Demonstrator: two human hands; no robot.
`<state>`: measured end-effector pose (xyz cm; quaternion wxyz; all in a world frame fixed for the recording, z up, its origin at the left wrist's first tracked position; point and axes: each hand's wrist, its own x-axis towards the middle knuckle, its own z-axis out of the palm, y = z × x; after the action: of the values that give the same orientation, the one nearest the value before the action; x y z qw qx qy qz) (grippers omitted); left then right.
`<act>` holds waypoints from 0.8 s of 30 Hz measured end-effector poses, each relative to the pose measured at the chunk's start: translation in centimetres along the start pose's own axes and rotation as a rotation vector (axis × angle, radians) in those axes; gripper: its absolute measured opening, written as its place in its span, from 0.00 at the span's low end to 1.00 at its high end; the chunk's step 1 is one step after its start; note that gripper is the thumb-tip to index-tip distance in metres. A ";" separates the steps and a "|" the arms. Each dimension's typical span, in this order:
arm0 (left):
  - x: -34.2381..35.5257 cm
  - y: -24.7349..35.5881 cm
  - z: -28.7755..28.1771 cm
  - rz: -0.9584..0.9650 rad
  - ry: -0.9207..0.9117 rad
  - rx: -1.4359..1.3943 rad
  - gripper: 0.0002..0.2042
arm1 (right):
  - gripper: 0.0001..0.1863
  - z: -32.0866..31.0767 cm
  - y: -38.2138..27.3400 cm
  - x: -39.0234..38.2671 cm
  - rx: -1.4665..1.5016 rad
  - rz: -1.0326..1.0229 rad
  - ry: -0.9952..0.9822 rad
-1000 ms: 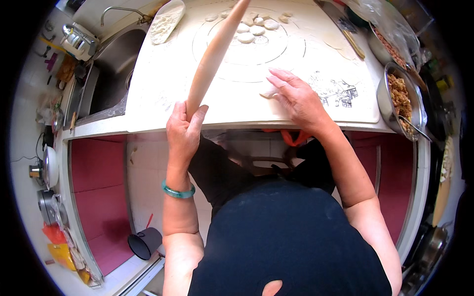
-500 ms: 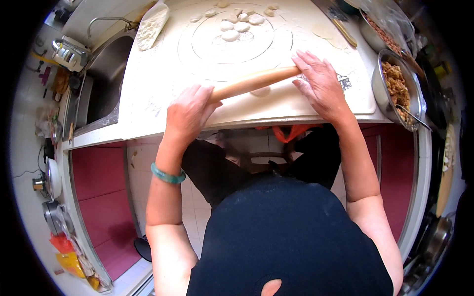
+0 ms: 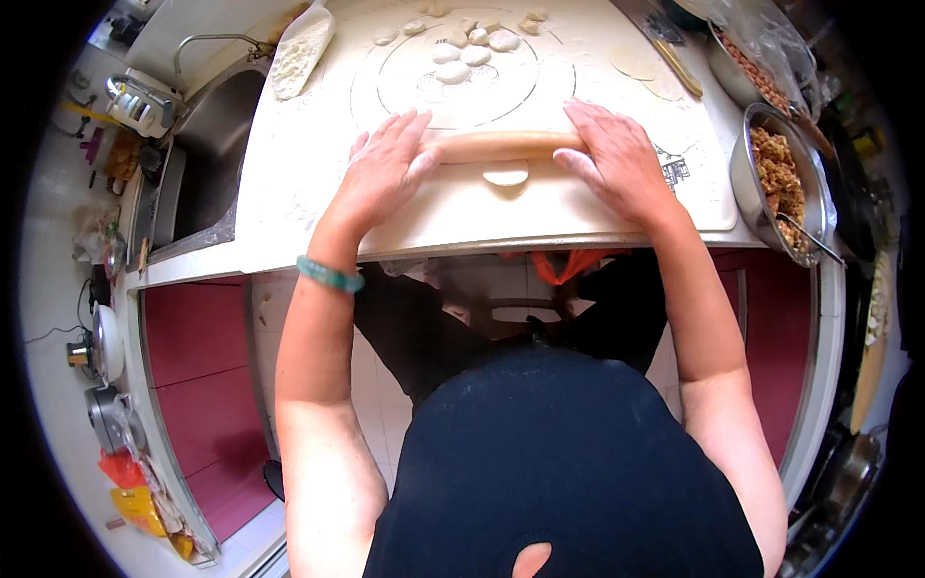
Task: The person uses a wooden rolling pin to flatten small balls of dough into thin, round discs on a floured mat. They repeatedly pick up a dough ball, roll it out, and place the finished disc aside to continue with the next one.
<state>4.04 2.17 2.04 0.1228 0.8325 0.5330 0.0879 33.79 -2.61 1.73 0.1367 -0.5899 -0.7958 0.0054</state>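
Note:
A wooden rolling pin (image 3: 501, 146) lies crosswise on the pale, floured mat (image 3: 318, 193). My left hand (image 3: 385, 173) rests over its left end, fingers stretched out and thumb pointing inward. Over the right end lies my right hand (image 3: 617, 159), its fingers also extended, with the thumb beside the pin. Both hands are open against the pin, not wrapped round it. A small flattened dough piece (image 3: 506, 173) shows just on the near side of the pin; its far edge is partly hidden beneath it. Farther back sit several small dough pieces (image 3: 475, 56).
Thin dough wrappers (image 3: 633, 64) lie at the far right of the mat. A flour scoop (image 3: 302, 53) is at the far left, next to the sink (image 3: 214, 135). A metal bowl of filling (image 3: 742, 178) with a spoon stands at the right edge.
The rolling pin has levelled out as its left end moved away from me, and more of the dough piece shows. My left hand has moved forward and its fingers have straightened.

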 end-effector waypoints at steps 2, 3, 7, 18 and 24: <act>-0.1 0.3 -0.2 0.023 0.030 0.060 0.28 | 0.33 -0.1 0.5 0.5 0.093 0.039 -0.065; -0.5 0.6 -0.3 0.035 0.046 0.089 0.27 | 0.35 0.0 0.3 -0.1 0.109 0.037 -0.077; -6.3 1.4 0.7 0.146 0.079 0.102 0.27 | 0.41 -0.5 -1.1 -6.0 0.016 -0.067 -0.081; -2.2 1.0 0.1 0.025 0.102 0.086 0.26 | 0.39 -0.1 0.9 0.6 0.118 -0.001 -0.146; -8.6 1.7 2.4 0.097 0.077 0.093 0.29 | 0.44 -0.4 -1.3 -5.7 -0.080 -0.118 -0.067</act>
<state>2.56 -6.62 0.16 0.0590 0.8582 0.4999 0.1009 34.19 -8.41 1.15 0.0864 -0.5467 -0.8328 -0.0150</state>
